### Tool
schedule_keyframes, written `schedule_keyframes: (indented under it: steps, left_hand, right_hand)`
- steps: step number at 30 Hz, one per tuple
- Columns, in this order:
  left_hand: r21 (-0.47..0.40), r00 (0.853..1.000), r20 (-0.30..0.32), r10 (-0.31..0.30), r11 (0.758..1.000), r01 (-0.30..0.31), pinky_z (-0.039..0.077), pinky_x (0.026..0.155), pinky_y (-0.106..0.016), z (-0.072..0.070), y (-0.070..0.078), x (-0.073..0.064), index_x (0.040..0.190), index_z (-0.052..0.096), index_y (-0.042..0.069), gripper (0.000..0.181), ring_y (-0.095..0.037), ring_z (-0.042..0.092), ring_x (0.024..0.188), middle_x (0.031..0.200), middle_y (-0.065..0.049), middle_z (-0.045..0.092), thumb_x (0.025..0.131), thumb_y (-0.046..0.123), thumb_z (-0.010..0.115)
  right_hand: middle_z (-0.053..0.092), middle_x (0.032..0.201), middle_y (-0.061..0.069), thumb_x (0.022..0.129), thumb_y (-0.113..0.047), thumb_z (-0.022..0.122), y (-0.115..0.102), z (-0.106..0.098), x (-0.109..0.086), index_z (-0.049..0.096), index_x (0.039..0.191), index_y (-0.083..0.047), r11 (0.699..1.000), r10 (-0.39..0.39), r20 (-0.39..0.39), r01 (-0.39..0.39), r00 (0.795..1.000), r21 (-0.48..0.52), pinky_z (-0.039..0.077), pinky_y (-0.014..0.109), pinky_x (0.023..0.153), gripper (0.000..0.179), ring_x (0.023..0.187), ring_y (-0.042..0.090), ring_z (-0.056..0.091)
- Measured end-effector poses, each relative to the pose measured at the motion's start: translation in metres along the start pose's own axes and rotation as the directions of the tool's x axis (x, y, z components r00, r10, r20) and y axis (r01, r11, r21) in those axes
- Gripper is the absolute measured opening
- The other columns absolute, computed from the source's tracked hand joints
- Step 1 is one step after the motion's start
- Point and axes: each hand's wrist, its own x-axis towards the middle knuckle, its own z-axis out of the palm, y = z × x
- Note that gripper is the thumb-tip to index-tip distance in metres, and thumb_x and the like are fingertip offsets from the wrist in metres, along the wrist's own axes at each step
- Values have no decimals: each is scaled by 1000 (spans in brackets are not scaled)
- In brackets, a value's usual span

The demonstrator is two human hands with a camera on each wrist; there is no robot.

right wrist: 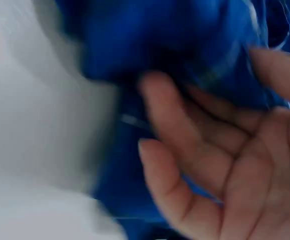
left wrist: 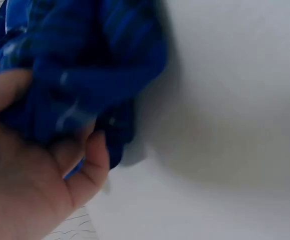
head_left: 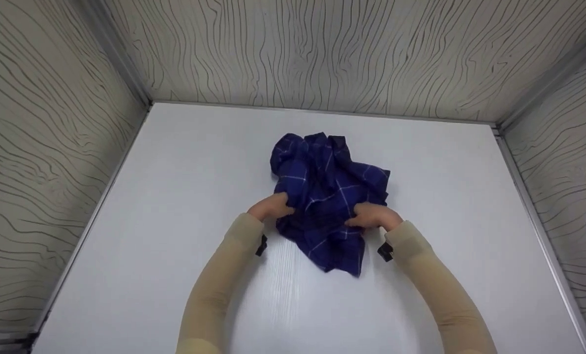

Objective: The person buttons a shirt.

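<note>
A crumpled dark-blue checked cloth (head_left: pixel 322 196) with thin white lines lies bunched on the white table; its folds hide what kind of item it is. At its left side my left hand (head_left: pixel 273 205) grips an edge, thumb above and fingers curled beneath, as the left wrist view shows with the hand (left wrist: pixel 39 170) close up. My right hand (head_left: pixel 374 216) holds the right side of the cloth. In the right wrist view that hand (right wrist: pixel 225 145) has bent fingers under the fabric and the thumb over it; part of the fingers is hidden by blur and folds.
The white table (head_left: pixel 189 162) spreads around the cloth. Wood-grain patterned panels (head_left: pixel 297 54) enclose it at the back and on both sides, with grey metal edging (head_left: pixel 534 211) along the border. Small black pieces (head_left: pixel 385 251) show at both wrists.
</note>
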Motion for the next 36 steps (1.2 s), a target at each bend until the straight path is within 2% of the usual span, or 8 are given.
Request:
schedule_keyframes:
  steps: [6, 10, 12, 15, 19, 26, 32, 36]
  left_hand:
    - [30, 972, 232, -26, 999, 20, 41, 84, -36, -39, 10, -33, 107, 50, -7, 29, -21, 48, 90, 98, -9, 50, 81, 6, 53]
    - [-161, 998, 60, -34, 986, 43, 43, 78, -36, -56, -13, -21, 102, 54, -3, 25, -25, 52, 92, 102, -14, 55, 80, -10, 44]
    - [-187, 984, -170, -46, 982, 14, 44, 72, -36, -43, -65, 31, 101, 55, -1, 21, -26, 54, 90, 100, -15, 56, 83, -5, 43]
    - [-175, 895, -432, -110, 984, 36, 43, 73, -37, -16, -146, 117, 106, 52, 1, 28, -25, 52, 92, 102, -14, 55, 90, 22, 46]
    - [-262, 870, -462, -174, 964, 54, 43, 79, -38, 20, -218, 206, 115, 50, 1, 66, -24, 51, 99, 108, -11, 54, 82, 59, 45]
    - [-611, 904, -369, -215, 789, -62, 42, 82, -36, 30, -153, 178, 118, 49, 5, 44, -22, 51, 100, 110, -11, 54, 88, 37, 50]
    - [-771, 906, -291, -308, 636, -31, 45, 75, -33, 21, -108, 148, 120, 47, -4, 48, -21, 54, 92, 107, -13, 55, 85, 27, 55]
    - [-801, 921, -235, -310, 599, -3, 40, 85, -34, -5, -67, 104, 124, 46, 0, 42, -20, 50, 103, 115, -11, 53, 90, 26, 47]
  right_hand:
    - [44, 47, -2, 81, -25, 56, -27, -22, -12, 45, 51, -10, 999, -20, -9, 19, 1000, -37, 35, 24, 43, 36, 42, 11, 41]
    - [43, 53, -3, 86, -20, 52, -48, -35, -3, 47, 60, -10, 989, -145, -343, 138, 928, -46, 33, 26, 46, 28, 46, 12, 39]
    - [48, 62, 2, 87, -19, 52, -57, -37, 7, 50, 72, -6, 988, -150, -464, 148, 873, -41, 37, 30, 50, 20, 53, 16, 44]
    - [56, 81, 16, 88, -20, 51, -66, -35, 23, 51, 96, 4, 996, -89, -528, 84, 845, -33, 44, 40, 61, 26, 70, 28, 55]
    - [52, 103, 31, 88, -30, 50, -68, -29, 45, 40, 117, 16, 1000, 13, -497, -25, 868, -18, 44, 48, 75, 55, 92, 41, 54]
    - [42, 121, 33, 87, -38, 50, -58, -18, 68, 28, 128, 17, 990, 132, -339, -107, 931, 91, 36, 49, 88, 72, 108, 41, 44]
    - [50, 115, 26, 89, -18, 49, -48, -13, 90, 47, 119, 8, 989, 132, -328, -100, 935, 113, 35, 57, 84, 39, 105, 37, 47]
    - [56, 104, 22, 86, -16, 49, -5, -2, 137, 54, 108, 7, 993, -12, -446, 62, 895, 99, 42, 45, 79, 32, 95, 31, 53]
